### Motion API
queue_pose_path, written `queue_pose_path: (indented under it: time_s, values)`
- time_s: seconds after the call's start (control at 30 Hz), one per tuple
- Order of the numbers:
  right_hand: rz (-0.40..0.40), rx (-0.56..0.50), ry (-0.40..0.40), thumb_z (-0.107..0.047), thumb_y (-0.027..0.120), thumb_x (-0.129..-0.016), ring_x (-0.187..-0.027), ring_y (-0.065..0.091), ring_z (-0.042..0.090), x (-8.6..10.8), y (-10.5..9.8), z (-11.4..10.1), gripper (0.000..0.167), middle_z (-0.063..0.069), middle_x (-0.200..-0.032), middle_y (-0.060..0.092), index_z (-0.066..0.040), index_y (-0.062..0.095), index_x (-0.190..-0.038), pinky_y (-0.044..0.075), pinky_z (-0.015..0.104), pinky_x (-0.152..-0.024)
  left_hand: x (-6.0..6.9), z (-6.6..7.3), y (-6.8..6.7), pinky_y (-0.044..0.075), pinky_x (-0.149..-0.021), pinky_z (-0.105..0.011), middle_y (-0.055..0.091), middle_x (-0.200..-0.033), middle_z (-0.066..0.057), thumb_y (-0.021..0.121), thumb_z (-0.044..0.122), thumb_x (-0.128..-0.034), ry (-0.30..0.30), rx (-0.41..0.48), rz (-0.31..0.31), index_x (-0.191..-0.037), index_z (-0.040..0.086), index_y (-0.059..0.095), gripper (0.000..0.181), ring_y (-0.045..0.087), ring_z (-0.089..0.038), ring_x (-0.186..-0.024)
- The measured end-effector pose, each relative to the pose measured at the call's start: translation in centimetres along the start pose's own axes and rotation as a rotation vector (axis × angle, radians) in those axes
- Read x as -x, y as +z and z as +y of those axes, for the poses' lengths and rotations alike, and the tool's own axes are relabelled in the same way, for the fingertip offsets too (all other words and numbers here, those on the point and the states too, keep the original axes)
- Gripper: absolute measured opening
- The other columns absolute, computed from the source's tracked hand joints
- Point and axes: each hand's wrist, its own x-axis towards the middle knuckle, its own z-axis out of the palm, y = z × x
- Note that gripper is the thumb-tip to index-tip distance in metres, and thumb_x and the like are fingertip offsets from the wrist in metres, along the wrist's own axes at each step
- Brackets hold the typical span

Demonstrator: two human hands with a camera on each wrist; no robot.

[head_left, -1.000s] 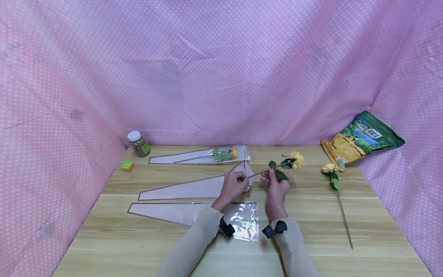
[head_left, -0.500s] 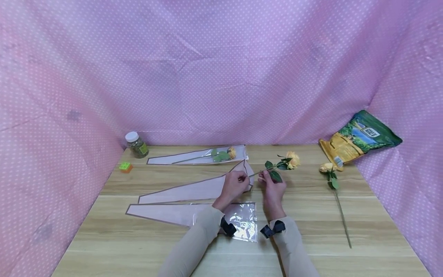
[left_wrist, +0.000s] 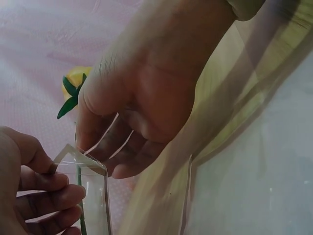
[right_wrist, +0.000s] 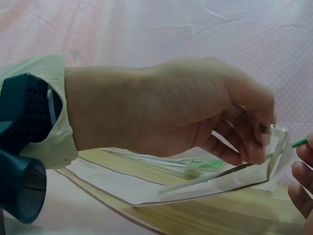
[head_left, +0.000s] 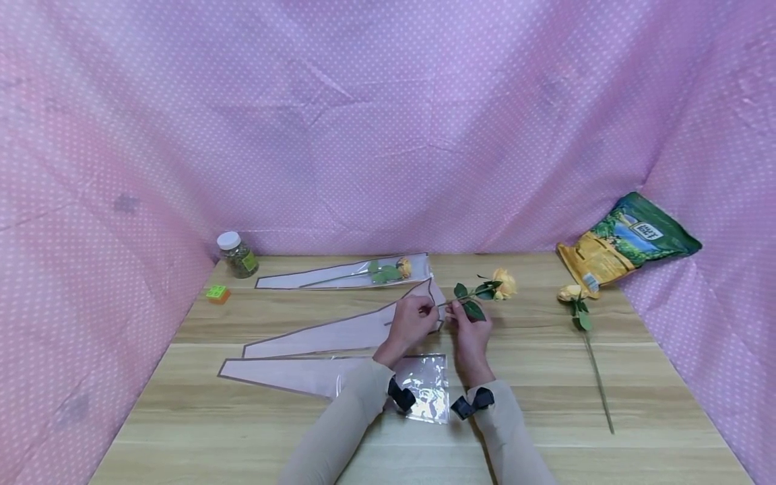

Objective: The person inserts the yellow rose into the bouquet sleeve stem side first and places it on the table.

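My left hand (head_left: 411,325) pinches the flared mouth of a clear, dark-edged flower sleeve (head_left: 327,333), whose narrow end points left. A yellow rose (head_left: 503,284) with green leaves is in my right hand (head_left: 473,340), which holds its stem just beside that mouth. Through the sleeve, in the right wrist view, the lower stem (right_wrist: 186,184) shows inside. The rose's bloom and leaves stay outside. In the left wrist view, my right hand (left_wrist: 146,83) hides part of the stem, and my left hand (left_wrist: 36,191) grips the sleeve's edge.
Behind lies another sleeve with a yellow rose (head_left: 404,268) inside. A flat sleeve (head_left: 279,374) lies nearer, under my left forearm. To the right are a loose rose (head_left: 583,320) and a green-yellow bag (head_left: 630,236). A jar (head_left: 239,254) and small block (head_left: 218,294) stand back left.
My right hand has moved left with the rose, toward the left hand. More of the stem is now inside the sleeve. The left hand stays at the sleeve's mouth.
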Motion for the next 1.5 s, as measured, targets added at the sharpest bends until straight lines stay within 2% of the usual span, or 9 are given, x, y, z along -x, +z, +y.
queue_pose_path:
  time_s: [0.3,0.5,0.6,0.67,0.73,0.83,0.97,1.2,1.5]
  values:
    - [0.029,0.088,0.012,-0.012,0.07,-0.092,-0.078,0.063,0.003,0.0,0.3,0.2,0.019,-0.007,-0.091,0.069,-0.005,0.065,-0.11,0.054,0.017,-0.072,-0.1,0.4,0.2,0.042,-0.064,-0.017,0.07,-0.07,-0.006,0.064,0.006,-0.0813,0.086,-0.027,0.031,-0.066,0.006,0.07,0.016,0.057,-0.011,-0.066]
    - [0.002,0.079,0.033,-0.012,0.068,-0.094,-0.08,0.064,0.004,0.3,0.2,-0.3,0.03,-0.009,-0.091,0.069,0.003,0.062,-0.119,0.055,0.019,-0.074,-0.1,0.4,0.2,0.042,-0.065,-0.016,0.069,-0.07,-0.006,0.064,0.007,-0.0814,0.069,-0.017,0.033,-0.066,0.007,0.07,0.016,0.056,-0.011,-0.068]
    - [-0.023,0.052,0.05,-0.017,0.066,-0.096,-0.081,0.065,0.005,0.4,0.1,-0.6,0.035,-0.008,-0.096,0.069,-0.002,0.057,-0.127,0.055,0.02,-0.076,-0.1,0.4,0.1,0.041,-0.065,-0.015,0.07,-0.07,-0.007,0.065,0.006,-0.0817,0.068,-0.015,0.032,-0.066,0.006,0.069,0.016,0.056,-0.011,-0.067]
    - [-0.036,0.035,0.053,-0.021,0.063,-0.098,-0.083,0.066,0.006,0.5,0.0,-0.7,0.035,-0.008,-0.098,0.07,-0.009,0.052,-0.129,0.055,0.022,-0.078,-0.1,0.4,0.1,0.041,-0.065,-0.015,0.07,-0.07,-0.007,0.065,0.005,-0.0819,0.067,-0.016,0.033,-0.066,0.006,0.069,0.016,0.055,-0.011,-0.067]
    - [-0.038,0.025,0.055,-0.024,0.061,-0.099,-0.086,0.068,0.006,0.5,-0.1,-0.7,0.031,-0.007,-0.099,0.071,-0.018,0.048,-0.127,0.056,0.024,-0.08,-0.1,0.4,0.1,0.042,-0.065,-0.016,0.07,-0.07,-0.007,0.065,0.003,-0.0817,0.068,-0.015,0.036,-0.066,0.005,0.069,0.016,0.056,-0.011,-0.067]
    - [-0.029,0.021,0.043,-0.027,0.058,-0.101,-0.088,0.069,0.007,0.5,-0.2,-0.8,0.024,-0.007,-0.097,0.072,-0.021,0.048,-0.122,0.056,0.026,-0.08,-0.1,0.5,0.2,0.043,-0.066,-0.017,0.07,-0.069,-0.007,0.065,0.003,-0.0811,0.069,-0.02,0.039,-0.066,0.005,0.07,0.016,0.056,-0.012,-0.067]
    - [0.008,0.003,0.064,-0.033,0.06,-0.1,-0.083,0.068,0.008,0.3,-0.3,-1.1,0.022,-0.007,-0.094,0.072,-0.02,0.054,-0.116,0.056,0.027,-0.078,-0.1,0.5,0.2,0.044,-0.067,-0.018,0.07,-0.07,-0.006,0.065,0.004,-0.0816,0.059,-0.029,0.024,-0.069,0.006,0.072,0.014,0.056,-0.012,-0.069]
    - [0.096,-0.025,0.101,-0.037,0.063,-0.098,-0.063,0.067,0.008,-0.1,-0.6,-1.7,0.027,-0.002,-0.085,0.074,-0.013,0.06,-0.11,0.059,0.026,-0.07,0.1,0.8,0.3,0.043,-0.067,-0.017,0.071,-0.072,-0.006,0.065,0.005,-0.0834,0.051,-0.027,-0.021,-0.072,0.006,0.073,0.014,0.055,-0.011,-0.07]
    - [0.14,-0.019,0.072,-0.026,0.064,-0.098,-0.072,0.069,0.011,-0.5,-0.9,-1.9,0.019,-0.004,-0.092,0.067,-0.008,0.064,-0.104,0.06,0.03,-0.074,0.2,0.8,0.4,0.044,-0.067,-0.018,0.072,-0.071,-0.005,0.066,0.006,-0.0835,0.084,-0.08,-0.032,-0.072,0.007,0.073,0.014,0.058,-0.013,-0.07]
